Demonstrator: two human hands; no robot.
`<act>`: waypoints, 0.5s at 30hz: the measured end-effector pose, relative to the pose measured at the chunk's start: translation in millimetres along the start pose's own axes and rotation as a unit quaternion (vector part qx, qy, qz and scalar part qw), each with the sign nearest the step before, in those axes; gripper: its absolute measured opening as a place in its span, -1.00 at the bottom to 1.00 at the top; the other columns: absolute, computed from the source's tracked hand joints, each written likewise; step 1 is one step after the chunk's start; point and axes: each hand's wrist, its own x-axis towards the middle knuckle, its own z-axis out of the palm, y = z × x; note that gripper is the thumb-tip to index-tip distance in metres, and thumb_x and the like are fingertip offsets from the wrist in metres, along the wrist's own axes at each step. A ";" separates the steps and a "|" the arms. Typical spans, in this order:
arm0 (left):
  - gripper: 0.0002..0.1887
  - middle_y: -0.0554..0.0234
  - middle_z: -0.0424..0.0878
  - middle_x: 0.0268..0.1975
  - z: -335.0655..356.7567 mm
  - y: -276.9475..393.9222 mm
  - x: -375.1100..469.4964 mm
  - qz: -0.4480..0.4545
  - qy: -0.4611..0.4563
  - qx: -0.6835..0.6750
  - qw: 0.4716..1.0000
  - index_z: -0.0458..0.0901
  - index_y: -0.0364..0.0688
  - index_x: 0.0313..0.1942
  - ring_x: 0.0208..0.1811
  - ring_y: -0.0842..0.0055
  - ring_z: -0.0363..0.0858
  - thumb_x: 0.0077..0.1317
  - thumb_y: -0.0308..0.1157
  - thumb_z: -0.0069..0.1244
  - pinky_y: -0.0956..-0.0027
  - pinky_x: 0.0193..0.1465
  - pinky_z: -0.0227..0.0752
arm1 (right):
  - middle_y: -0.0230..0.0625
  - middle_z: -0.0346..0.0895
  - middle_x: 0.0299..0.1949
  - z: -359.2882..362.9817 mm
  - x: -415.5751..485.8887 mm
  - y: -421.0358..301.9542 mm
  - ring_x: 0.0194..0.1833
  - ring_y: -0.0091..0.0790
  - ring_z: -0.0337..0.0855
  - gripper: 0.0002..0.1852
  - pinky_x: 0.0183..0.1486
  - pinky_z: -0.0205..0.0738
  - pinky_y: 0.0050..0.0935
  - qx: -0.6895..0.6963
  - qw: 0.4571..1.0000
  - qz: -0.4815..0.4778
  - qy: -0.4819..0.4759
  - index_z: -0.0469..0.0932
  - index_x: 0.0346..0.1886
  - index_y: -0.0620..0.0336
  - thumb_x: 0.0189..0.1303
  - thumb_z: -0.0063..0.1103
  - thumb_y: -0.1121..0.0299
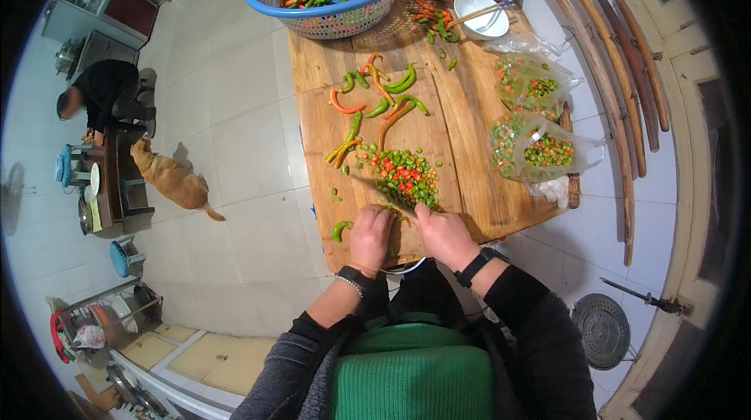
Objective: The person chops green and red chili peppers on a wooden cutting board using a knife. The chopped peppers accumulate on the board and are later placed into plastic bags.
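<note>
My right hand [443,233] grips a kitchen knife [394,197], its blade angled up and left along the near edge of a heap of chopped red and green chili peppers [410,176]. Close to the blade, my left hand [371,233] rests with bent fingers on the wooden cutting board [387,250]. Whatever may be under those fingertips is hidden. One green chili [341,230] lies left of that hand. Beyond the heap, several whole chilies, among them an orange one [346,104] and a green one [401,81], are scattered over the board.
A blue-rimmed plastic basket [322,21] of chilies stands at the table's far end. Bowls, one white with chopsticks [484,18], sit far right. Two plastic bags of chopped chilies [545,150] line the right edge. A dog [173,179] and a seated person [108,94] are left.
</note>
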 end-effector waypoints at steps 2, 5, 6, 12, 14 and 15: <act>-0.82 0.10 0.63 -0.14 -3.9 -0.5 2.9 0.013 0.000 0.001 1.000 0.66 -0.25 -0.19 -0.05 0.16 0.60 0.18 -0.49 0.19 0.18 -0.01 0.54 | -0.02 0.53 -0.64 4.2 0.9 -4.2 -0.51 0.07 0.65 -0.76 -0.48 0.52 -0.05 -0.001 0.998 0.057 0.011 0.38 -0.19 0.24 0.41 0.09 0.24; -0.83 0.16 0.65 -0.14 -8.9 1.2 4.4 0.034 0.007 -0.004 0.999 0.67 -0.21 -0.21 -0.08 0.19 0.62 0.18 -0.46 0.21 0.19 -0.08 0.55 | -0.18 0.54 -0.68 -0.2 -5.3 -8.4 -0.60 -0.10 0.67 -0.80 -0.58 0.54 -0.18 -0.027 0.996 0.047 0.074 0.37 -0.21 0.24 0.38 0.08 0.30; -0.82 0.16 0.65 -0.14 -10.3 1.7 4.6 0.037 0.003 -0.004 0.999 0.67 -0.22 -0.21 -0.08 0.20 0.62 0.17 -0.45 0.22 0.19 -0.08 0.55 | -0.17 0.54 -0.67 -3.6 -10.0 -9.3 -0.60 -0.09 0.67 -0.81 -0.57 0.54 -0.17 -0.029 0.997 0.042 0.059 0.37 -0.20 0.24 0.37 0.07 0.32; -0.78 0.13 0.63 -0.13 -14.5 2.1 2.4 0.037 -0.021 0.004 0.999 0.66 -0.22 -0.22 -0.09 0.16 0.61 0.09 -0.46 0.23 0.15 -0.10 0.53 | -0.11 0.59 -0.61 -16.1 -51.7 -20.3 -0.54 0.02 0.69 -0.89 -0.49 0.58 -0.06 -0.031 0.999 0.034 -0.006 0.37 -0.22 0.24 0.19 -0.01 0.50; -0.77 0.12 0.62 -0.14 -12.6 2.0 2.5 0.034 -0.031 0.011 0.999 0.66 -0.22 -0.22 -0.10 0.15 0.60 0.08 -0.46 0.22 0.14 -0.11 0.53 | -0.10 0.60 -0.59 -14.1 -53.9 -21.8 -0.53 0.01 0.69 -0.90 -0.49 0.58 -0.06 -0.027 0.999 0.037 -0.014 0.36 -0.23 0.24 0.20 -0.01 0.50; -0.78 0.12 0.62 -0.14 -11.7 2.0 1.6 0.031 -0.036 0.015 0.999 0.66 -0.22 -0.22 -0.11 0.15 0.60 0.08 -0.46 0.22 0.14 -0.11 0.53 | -0.10 0.61 -0.58 -12.7 -54.0 -22.2 -0.52 0.01 0.70 -0.91 -0.49 0.58 -0.06 -0.021 0.999 0.034 -0.009 0.36 -0.23 0.23 0.20 -0.01 0.50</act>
